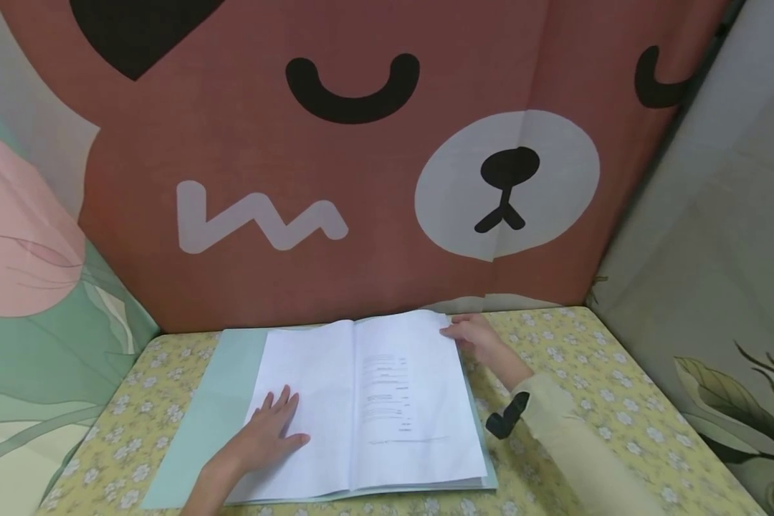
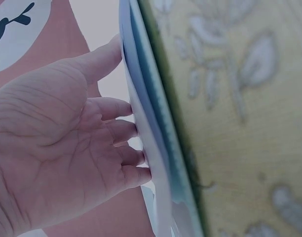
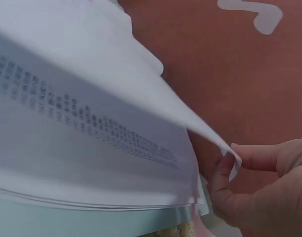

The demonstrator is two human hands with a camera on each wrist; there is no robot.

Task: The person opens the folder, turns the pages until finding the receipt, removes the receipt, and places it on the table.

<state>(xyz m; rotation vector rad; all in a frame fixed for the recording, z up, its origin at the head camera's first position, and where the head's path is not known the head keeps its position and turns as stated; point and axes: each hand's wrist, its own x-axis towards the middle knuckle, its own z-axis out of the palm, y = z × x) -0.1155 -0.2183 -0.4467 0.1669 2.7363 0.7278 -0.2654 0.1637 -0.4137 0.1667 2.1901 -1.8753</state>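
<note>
We mark the right hand (image 1: 480, 338) first: thumb and forefinger pinch the far outer corner of the right page (image 1: 419, 401). Right wrist view: the pinched edge is lifted and bowed, with printed lines (image 3: 87, 118) below it; too blurred to read. The left hand (image 1: 263, 438) is ungrasped, fingers spread, resting on the lower outer part of the left page (image 1: 316, 373). Left wrist view: fingertips touch paper, and the layered sheet edges sit next to the cover's rim.

Both pages lie in the mint folder (image 1: 190, 423), spread open mid-table. Its cover shows wide beyond the left page, but only as a thin border at right and along the near edge. We see floral tablecloth (image 1: 619, 423) on both sides, with the broader stretch at right, under the pale sleeve (image 1: 574, 437) and the black wrist strap (image 1: 508, 416). Far edge is tight: the folder's top nears the bear-print hanging (image 1: 361, 158). The grey side panel (image 1: 709, 229) bounds the right, the green-and-pink one (image 1: 45, 358) the left.
</note>
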